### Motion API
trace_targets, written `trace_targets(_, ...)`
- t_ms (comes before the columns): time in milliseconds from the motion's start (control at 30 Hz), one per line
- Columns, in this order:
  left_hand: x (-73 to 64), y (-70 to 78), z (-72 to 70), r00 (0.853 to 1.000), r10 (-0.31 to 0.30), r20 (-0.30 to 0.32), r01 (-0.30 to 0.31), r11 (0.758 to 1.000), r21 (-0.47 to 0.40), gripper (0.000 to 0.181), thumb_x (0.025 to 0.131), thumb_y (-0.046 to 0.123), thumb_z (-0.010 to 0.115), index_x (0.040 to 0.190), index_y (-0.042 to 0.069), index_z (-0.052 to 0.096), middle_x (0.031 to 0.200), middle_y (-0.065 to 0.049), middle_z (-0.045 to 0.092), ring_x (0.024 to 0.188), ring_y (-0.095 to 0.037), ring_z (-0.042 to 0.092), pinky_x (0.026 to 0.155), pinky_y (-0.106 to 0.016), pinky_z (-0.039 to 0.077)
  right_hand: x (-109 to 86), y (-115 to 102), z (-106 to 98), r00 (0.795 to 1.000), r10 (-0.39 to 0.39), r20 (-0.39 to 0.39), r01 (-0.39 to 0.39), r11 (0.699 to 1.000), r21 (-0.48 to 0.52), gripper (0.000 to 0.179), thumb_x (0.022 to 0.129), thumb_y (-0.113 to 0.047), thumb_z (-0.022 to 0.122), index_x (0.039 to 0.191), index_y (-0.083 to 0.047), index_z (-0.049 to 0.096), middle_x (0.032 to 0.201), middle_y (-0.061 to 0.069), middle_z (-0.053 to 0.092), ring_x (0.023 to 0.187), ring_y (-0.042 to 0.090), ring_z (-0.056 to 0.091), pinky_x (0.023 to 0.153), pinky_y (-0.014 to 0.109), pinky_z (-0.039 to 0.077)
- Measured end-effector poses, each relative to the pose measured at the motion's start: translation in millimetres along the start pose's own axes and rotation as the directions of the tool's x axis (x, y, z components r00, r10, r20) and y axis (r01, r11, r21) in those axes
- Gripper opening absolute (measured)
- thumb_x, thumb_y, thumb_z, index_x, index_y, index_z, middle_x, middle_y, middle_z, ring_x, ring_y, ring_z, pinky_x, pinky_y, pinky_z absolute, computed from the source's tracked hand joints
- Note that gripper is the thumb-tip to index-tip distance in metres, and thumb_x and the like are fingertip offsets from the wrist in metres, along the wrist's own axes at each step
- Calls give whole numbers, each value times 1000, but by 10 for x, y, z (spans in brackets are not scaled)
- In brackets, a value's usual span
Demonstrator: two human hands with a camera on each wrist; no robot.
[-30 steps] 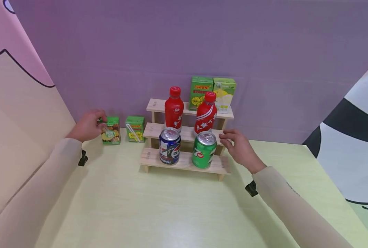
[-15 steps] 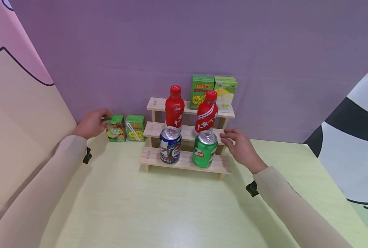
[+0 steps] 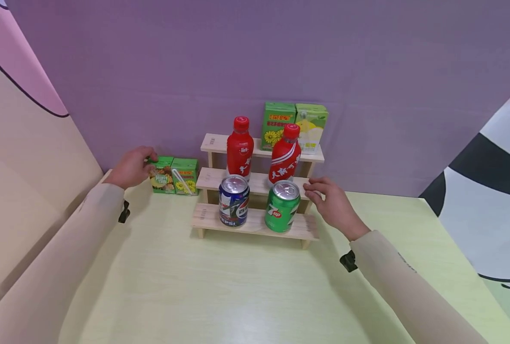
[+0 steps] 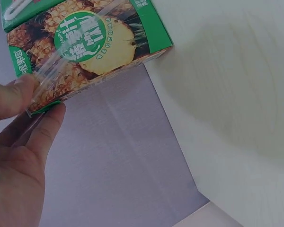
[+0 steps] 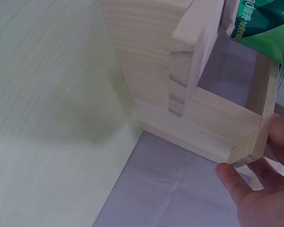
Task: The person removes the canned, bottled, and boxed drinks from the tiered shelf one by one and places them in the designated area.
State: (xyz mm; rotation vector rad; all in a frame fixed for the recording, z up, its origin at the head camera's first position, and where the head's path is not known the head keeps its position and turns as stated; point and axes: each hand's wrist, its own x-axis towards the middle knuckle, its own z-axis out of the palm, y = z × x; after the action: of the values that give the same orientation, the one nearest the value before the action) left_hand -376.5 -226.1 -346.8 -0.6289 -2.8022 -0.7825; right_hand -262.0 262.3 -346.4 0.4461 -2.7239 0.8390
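At the table's back left, my left hand point(image 3: 130, 168) pinches the upper corner of a green pineapple juice carton point(image 4: 68, 47) between thumb and fingers. The carton stands upright, side by side with a green drink carton with yellow flowers point(image 3: 187, 176) that has a straw across its front. My right hand point(image 3: 333, 206) grips the right end of the middle board of a three-tier wooden stand point(image 3: 211, 178). In the right wrist view, thumb and fingers close around that board's end point(image 5: 251, 149).
On the stand's bottom tier are a Pepsi can point(image 3: 234, 203) and a 7UP can point(image 3: 282, 208). Two red bottles, one at the left point(image 3: 239, 150), occupy the middle tier. A green carton point(image 3: 276, 125) and a pear-pictured carton point(image 3: 311, 128) stand on top. A purple backdrop point(image 3: 160, 71) rises behind.
My left hand has slid the pineapple juice carton to the right, and the gap beside the flower-print carton has closed. My right hand has stayed on the stand.
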Motion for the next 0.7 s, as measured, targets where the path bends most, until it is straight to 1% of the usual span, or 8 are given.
trace_targets(133, 0, 3, -11, 1000, -10, 7, 10, 1000, -16, 14, 89, -6, 56, 103, -3, 56, 117, -22, 52, 109, -42, 51, 88, -53, 43, -1, -2, -3, 1000, -16, -7, 16, 1000, 2, 27, 91, -3, 61, 116, 7, 63, 121, 22, 53, 114, 39, 48, 97, 52, 39)
trace_targets(367, -34, 15, -48, 999, -8, 38, 10, 999, -41, 16, 90, -8, 54, 105, -4, 55, 121, -24, 50, 113, -43, 48, 90, -54, 41, 1, -8, 6, 1000, -28, -5, 28, 1000, 3, 27, 91, -3, 61, 116, 7, 63, 120, 22, 53, 114, 38, 48, 97, 51, 39)
trace_targets(433, -34, 25, -59, 998, -22, 55, 24, 999, -34, 19, 90, -4, 55, 109, -4, 55, 123, -23, 49, 114, -42, 48, 90, -55, 41, -2, -15, 1, 1000, -25, -4, 25, 1000, 4, 27, 91, -3, 61, 116, 7, 63, 121, 22, 53, 114, 39, 48, 97, 52, 38)
trace_targets(533, -19, 57, -75, 997, -37, 75, 38, 999, -17, 27, 91, 2, 56, 118, -2, 54, 129, -23, 47, 119, -41, 43, 94, -56, 37, -6, -19, -7, 1000, -16, 2, 16, 1000, 3, 27, 91, -3, 61, 116, 7, 63, 122, 22, 52, 115, 39, 48, 97, 52, 38)
trace_targets(600, -6, 82, -85, 996, -33, 78, 33, 999, -4, 33, 90, 5, 57, 122, -1, 53, 131, -22, 46, 121, -40, 41, 97, -56, 34, -6, -18, -10, 1000, -10, 6, 10, 1000, 3, 28, 91, -4, 61, 117, 7, 63, 122, 22, 52, 115, 39, 47, 98, 52, 38)
trace_targets(700, 4, 146, -108, 997, -16, 71, 16, 1000, 0, 35, 91, 7, 55, 125, -1, 52, 132, -21, 46, 125, -40, 38, 99, -56, 32, -8, -14, -14, 1000, -12, 3, 12, 1000, 3, 27, 91, -4, 60, 116, 7, 63, 122, 22, 52, 115, 39, 48, 98, 52, 38)
